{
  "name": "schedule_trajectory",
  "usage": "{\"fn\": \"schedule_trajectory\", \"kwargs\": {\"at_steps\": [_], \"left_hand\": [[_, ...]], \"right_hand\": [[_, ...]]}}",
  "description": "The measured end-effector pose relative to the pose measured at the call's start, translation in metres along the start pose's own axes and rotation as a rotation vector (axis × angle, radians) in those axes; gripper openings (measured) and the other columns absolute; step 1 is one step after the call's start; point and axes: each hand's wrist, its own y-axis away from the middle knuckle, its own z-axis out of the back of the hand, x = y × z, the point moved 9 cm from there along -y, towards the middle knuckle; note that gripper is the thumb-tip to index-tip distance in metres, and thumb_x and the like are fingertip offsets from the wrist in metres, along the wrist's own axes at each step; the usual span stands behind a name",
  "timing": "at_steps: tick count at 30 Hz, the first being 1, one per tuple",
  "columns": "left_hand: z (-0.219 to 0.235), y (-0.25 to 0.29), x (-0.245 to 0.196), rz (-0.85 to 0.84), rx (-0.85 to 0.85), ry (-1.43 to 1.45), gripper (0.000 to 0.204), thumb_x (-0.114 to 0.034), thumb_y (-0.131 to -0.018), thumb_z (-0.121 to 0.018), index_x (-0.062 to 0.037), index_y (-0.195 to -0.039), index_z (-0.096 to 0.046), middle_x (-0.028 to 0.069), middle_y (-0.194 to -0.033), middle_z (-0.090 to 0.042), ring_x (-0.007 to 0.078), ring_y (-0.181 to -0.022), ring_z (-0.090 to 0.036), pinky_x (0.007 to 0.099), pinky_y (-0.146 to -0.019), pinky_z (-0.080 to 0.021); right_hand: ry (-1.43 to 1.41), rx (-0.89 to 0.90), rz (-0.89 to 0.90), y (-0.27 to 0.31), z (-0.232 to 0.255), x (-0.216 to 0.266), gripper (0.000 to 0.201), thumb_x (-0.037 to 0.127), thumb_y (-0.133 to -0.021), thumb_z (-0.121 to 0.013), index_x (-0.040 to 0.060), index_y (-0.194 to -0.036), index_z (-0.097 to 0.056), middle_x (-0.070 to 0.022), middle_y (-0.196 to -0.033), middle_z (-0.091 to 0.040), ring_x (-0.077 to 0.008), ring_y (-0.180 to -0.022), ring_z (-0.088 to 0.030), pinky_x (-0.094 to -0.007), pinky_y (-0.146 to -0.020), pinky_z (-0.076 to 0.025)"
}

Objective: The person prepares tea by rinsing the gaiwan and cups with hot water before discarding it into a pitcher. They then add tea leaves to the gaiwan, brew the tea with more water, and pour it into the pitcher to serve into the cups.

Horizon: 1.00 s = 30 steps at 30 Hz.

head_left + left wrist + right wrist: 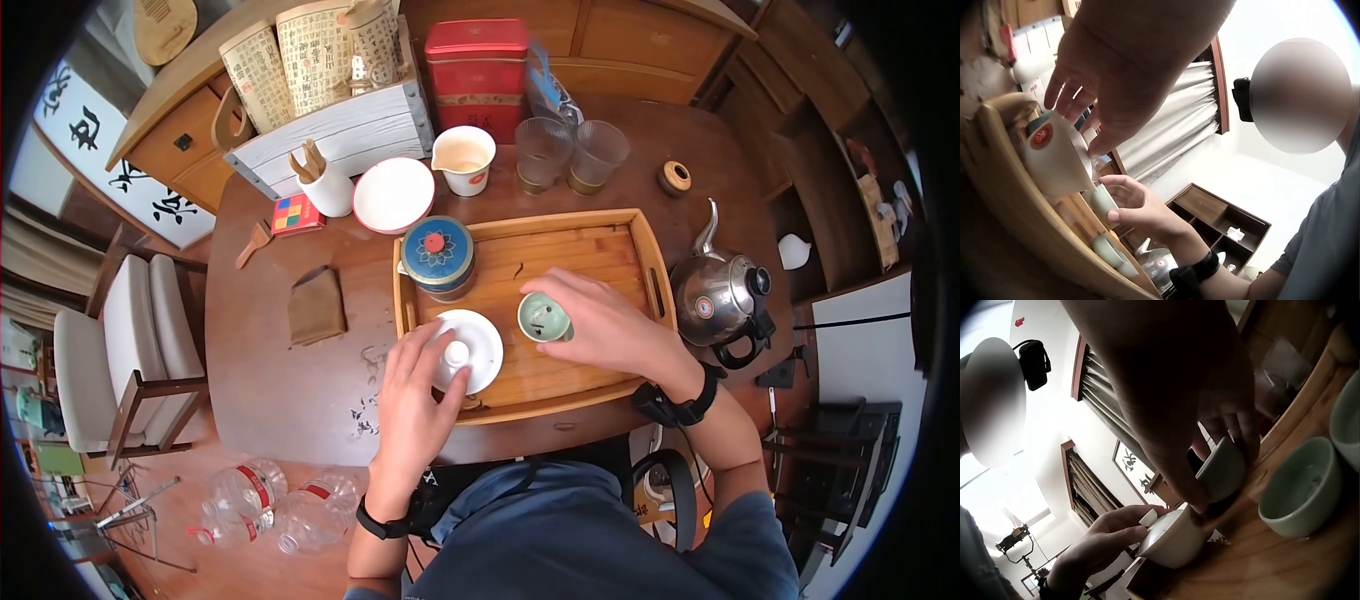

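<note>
My right hand (600, 318) grips a small pale green cup (540, 315) over the wooden tray (600, 383); dark specks show inside it. In the right wrist view, thumb and fingers hold this cup (1222, 472) on opposite sides. My left hand (418, 375) rests loosely bent at the white lid (482, 345) of a gaiwan, its thumb and fingers on either side of the knob (457, 354). A red emblem marks the white gaiwan bowl (1050, 162). Another green cup (1304, 487) stands on the tray, hidden from the head view by my right hand and arm.
A blue lidded jar (438, 255) stands in the tray's far-left corner. Right of the tray is a metal kettle (715, 295). Behind are a white bowl (394, 195), a spouted pitcher (464, 163), and two clear glasses (598, 155). A folded brown cloth (316, 306) lies left.
</note>
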Motion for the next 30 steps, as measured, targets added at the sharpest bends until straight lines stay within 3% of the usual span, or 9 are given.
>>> {"fn": "schedule_trajectory", "kwargs": {"at_steps": [10,20,24,30], "left_hand": [[0.002,0.002,0.001,0.019,-0.008,0.024,0.046,-0.007,-0.088,-0.081,-0.0032,-0.132,-0.068,0.0164,-0.143,-0.065,0.0392,-0.131,-0.060,0.0471,-0.111,-0.049],[0.052,-0.040,-0.006,-0.037,-0.196,0.046,0.043,-0.003,-0.090,-0.076,-0.0020,-0.133,-0.068,0.0175,-0.144,-0.065,0.0363,-0.134,-0.062,0.0444,-0.114,-0.047],[0.051,-0.070,-0.013,-0.088,-0.156,-0.036,0.043,-0.009,-0.091,-0.078,-0.0025,-0.133,-0.068,0.0169,-0.135,-0.067,0.0377,-0.128,-0.062,0.0442,-0.108,-0.050],[0.038,-0.110,-0.023,-0.240,-0.042,-0.247,0.030,-0.018,-0.092,-0.079,-0.0043,-0.118,-0.074,0.0123,-0.111,-0.067,0.0342,-0.106,-0.065,0.0447,-0.091,-0.055]], "right_hand": [[-0.043,0.088,-0.027,-0.003,-0.001,0.006,0.057,0.019,-0.085,-0.081,0.0039,-0.135,-0.058,-0.0170,-0.128,-0.061,-0.0404,-0.121,-0.061,-0.0476,-0.102,-0.051],[-0.044,0.047,-0.025,0.003,0.014,0.007,0.057,0.020,-0.085,-0.083,0.0043,-0.134,-0.059,-0.0166,-0.129,-0.060,-0.0402,-0.123,-0.060,-0.0467,-0.104,-0.049],[-0.032,0.039,-0.037,0.007,0.018,0.006,0.057,0.021,-0.085,-0.083,0.0047,-0.134,-0.060,-0.0165,-0.129,-0.060,-0.0405,-0.124,-0.060,-0.0470,-0.105,-0.049],[-0.031,0.047,-0.058,0.013,0.022,0.005,0.059,0.022,-0.085,-0.083,0.0057,-0.136,-0.059,-0.0173,-0.130,-0.060,-0.0412,-0.125,-0.059,-0.0478,-0.106,-0.048]]}}
